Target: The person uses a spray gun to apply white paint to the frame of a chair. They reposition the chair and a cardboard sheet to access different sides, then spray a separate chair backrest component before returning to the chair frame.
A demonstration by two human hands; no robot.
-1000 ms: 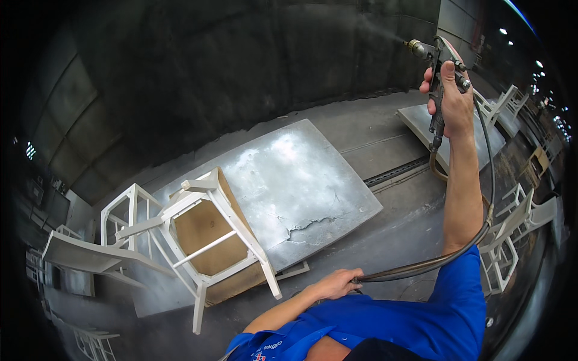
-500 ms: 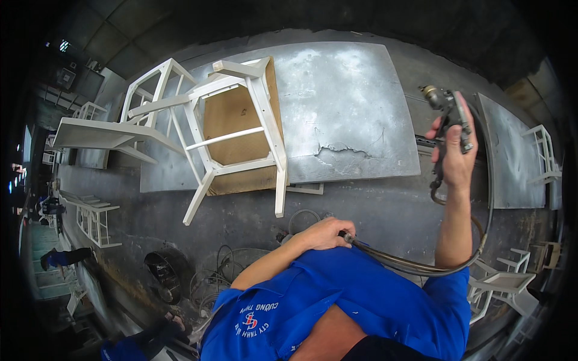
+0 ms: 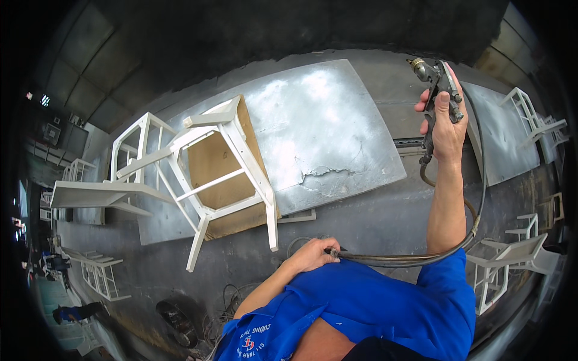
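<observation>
Raised at the right, my right hand is wrapped round a metal spray gun whose brass-coloured nozzle end points up and left. Dark hoses run from the gun's side down past my forearm and across my front. My left hand, close to my body, is closed on these hoses. Beyond it to the left, a white chair frame rests with its legs in the air on a brown board. Neither hand touches the chair.
The board lies on a grey, paint-dusted table with a cracked surface. Another white chair stands behind at left. A second table and more white chairs are on the right. A dark round tub and tangled hoses sit on the floor lower left.
The view has tilted and shifted, so the table and chairs appear turned and lower at left. My right hand with the spray gun appears higher and slightly left; both hands keep their grip.
</observation>
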